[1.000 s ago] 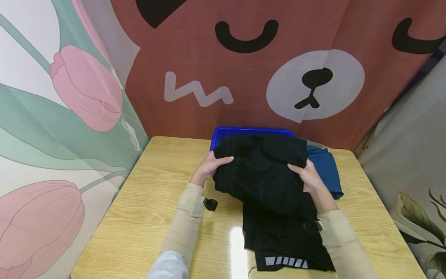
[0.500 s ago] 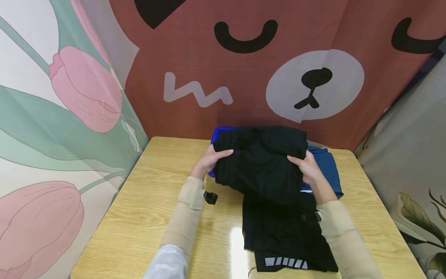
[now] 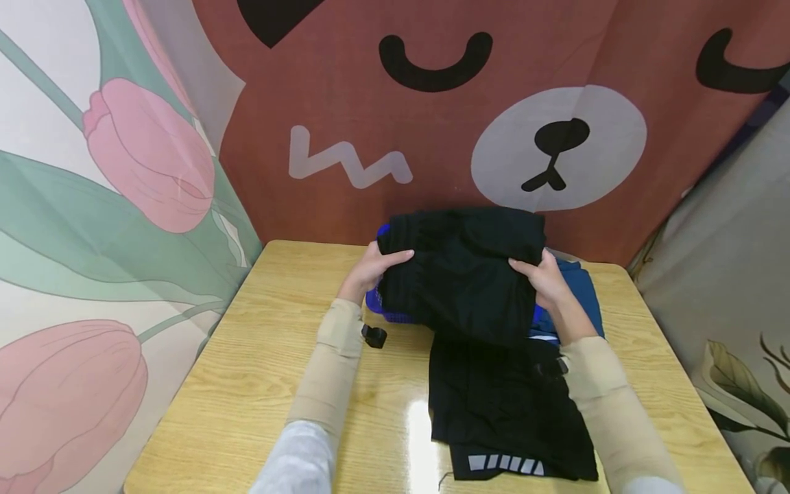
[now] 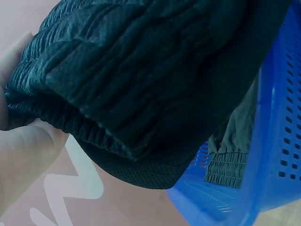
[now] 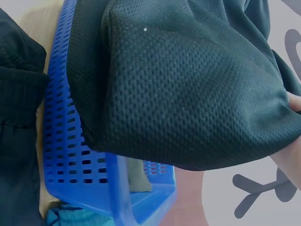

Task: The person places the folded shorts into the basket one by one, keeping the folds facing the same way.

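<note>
A folded pair of black pants (image 3: pixel 463 274), with a gathered elastic waistband and mesh fabric, hangs between both hands over the blue basket (image 3: pixel 398 317). My left hand (image 3: pixel 370 269) grips the waistband end, thumb on top. On the opposite side my right hand (image 3: pixel 546 278) pinches the cloth, its thumb on the near face and its fingers hidden behind. Seen from the left wrist, the basket holds a grey-green garment (image 4: pixel 230 160) with an elastic band. The pants overlap most of the basket in the head view.
Another black garment (image 3: pixel 494 398) with white bars near its edge lies flat on the wooden table (image 3: pixel 259 384), in front of the basket. A folded blue garment (image 3: pixel 583 295) lies to the basket's right. A printed bear curtain (image 3: pixel 345 219) hangs behind the table.
Both hands have raised the folded black pants and moved them away from me, over the basket. More of the basket's near side now shows beneath. The garments on the table have stayed put.
</note>
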